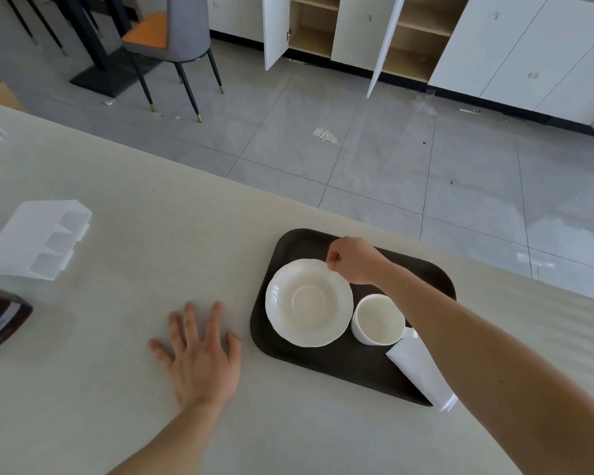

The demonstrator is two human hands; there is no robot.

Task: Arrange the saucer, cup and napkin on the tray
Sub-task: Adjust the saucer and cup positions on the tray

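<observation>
A dark brown tray (323, 366) lies on the pale table near its far edge. On its left part rests a white saucer (307, 303) with a wavy rim. My right hand (354, 260) pinches the saucer's far rim. A white cup (378, 318), upright and empty, stands on the tray just right of the saucer. A folded white napkin (420, 371) lies at the tray's right front corner, partly under my right forearm and sticking over the tray's edge. My left hand (199, 358) lies flat on the table left of the tray, fingers spread, holding nothing.
A translucent plastic organiser (38, 240) sits on the table (134, 200) at the left. A dark package (0, 323) lies at the left edge. Beyond the table's far edge is a tiled floor with a grey chair (175, 32) and open white cabinets (357, 29).
</observation>
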